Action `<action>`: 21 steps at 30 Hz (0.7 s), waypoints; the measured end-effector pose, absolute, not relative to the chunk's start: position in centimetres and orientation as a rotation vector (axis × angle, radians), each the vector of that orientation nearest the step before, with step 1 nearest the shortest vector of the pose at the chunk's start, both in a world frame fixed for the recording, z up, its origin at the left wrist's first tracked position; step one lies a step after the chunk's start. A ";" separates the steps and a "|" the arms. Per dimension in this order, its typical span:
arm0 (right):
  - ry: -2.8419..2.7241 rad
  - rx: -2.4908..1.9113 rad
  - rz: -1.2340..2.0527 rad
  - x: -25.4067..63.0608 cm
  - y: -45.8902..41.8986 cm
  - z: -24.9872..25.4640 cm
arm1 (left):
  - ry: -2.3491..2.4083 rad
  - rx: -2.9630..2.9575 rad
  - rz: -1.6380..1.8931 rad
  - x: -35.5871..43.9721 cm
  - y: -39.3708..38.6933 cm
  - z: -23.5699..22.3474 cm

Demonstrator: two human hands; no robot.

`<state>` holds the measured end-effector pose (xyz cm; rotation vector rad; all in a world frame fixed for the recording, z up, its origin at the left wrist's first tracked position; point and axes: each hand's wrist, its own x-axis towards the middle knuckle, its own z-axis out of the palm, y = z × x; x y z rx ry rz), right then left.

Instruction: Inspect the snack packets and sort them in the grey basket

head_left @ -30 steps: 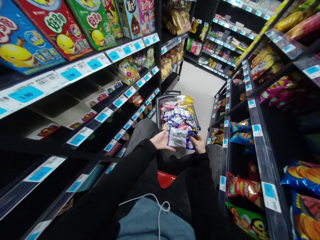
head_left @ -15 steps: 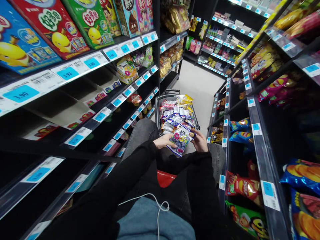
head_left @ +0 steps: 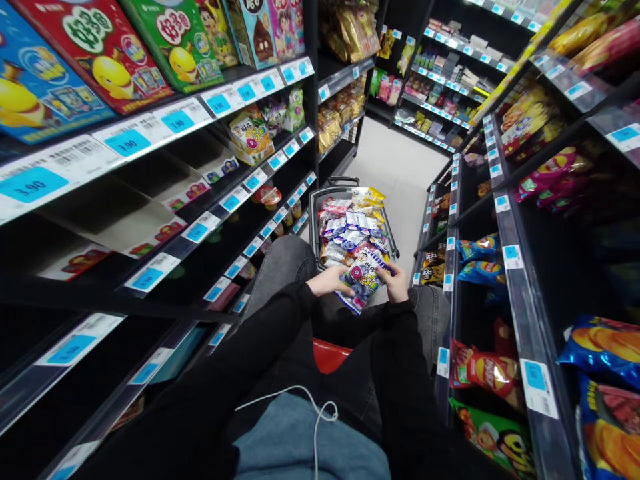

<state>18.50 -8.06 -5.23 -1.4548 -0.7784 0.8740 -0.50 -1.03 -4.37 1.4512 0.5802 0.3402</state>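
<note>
Between my two hands is a bag of gummy candy (head_left: 364,279), its front printed with blueberries and colourful lettering and turned up toward me. My left hand (head_left: 331,282) grips its left edge, thumb lying across the front. On the opposite side my right hand (head_left: 396,281) pinches the upper right edge. Just beyond the bag stands a dark shopping basket (head_left: 314,220), heaped with more candy bags (head_left: 350,230) in white, blue, yellow and red wrappers. The held bag overlaps the basket's near end and hides part of it.
Shelves with price tags (head_left: 177,121) and candy boxes (head_left: 187,50) rise on the left. Chip bags (head_left: 487,373) line the right shelves. My knees flank a red seat (head_left: 330,357). Pale floor (head_left: 395,157) runs to shelves at the aisle's far end.
My right hand has shifted slightly left, its fingers now over the candy bag's upper right edge. My left hand stays at the left edge.
</note>
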 end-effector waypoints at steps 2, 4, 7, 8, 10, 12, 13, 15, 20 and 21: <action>-0.755 -1.469 0.829 18.6 -8.0 -5.3 | 0.591 1.336 0.343 -0.4 -1.1 -4.4; -0.717 -1.475 0.784 18.8 -8.0 -5.5 | 0.607 1.146 0.372 -0.4 -1.1 -4.3; -0.635 -1.451 0.761 19.0 -7.8 -5.7 | 0.658 0.932 0.460 -0.4 -1.1 -4.1; -0.614 -1.440 0.765 19.0 -7.7 -5.7 | 0.677 0.909 0.492 -0.4 -1.0 -4.1; -0.593 -1.422 0.780 19.0 -7.6 -5.7 | 0.706 0.900 0.555 -0.4 -0.9 -4.1; -0.596 -1.409 0.800 18.8 -7.5 -5.7 | 0.721 0.887 0.607 -0.3 -0.7 -4.2; -0.599 -1.403 0.809 18.8 -7.5 -5.7 | 0.728 0.868 0.634 -0.3 -0.6 -4.2; -0.611 -1.380 0.832 18.6 -7.5 -5.7 | 0.722 0.785 0.666 -0.5 -0.6 -4.1; -0.639 -1.197 0.920 18.2 -7.9 -5.0 | 0.462 0.466 0.420 -1.0 -1.1 -3.3; -0.637 -1.153 0.943 18.2 -8.0 -4.8 | 0.424 0.424 0.361 -1.0 -1.2 -3.3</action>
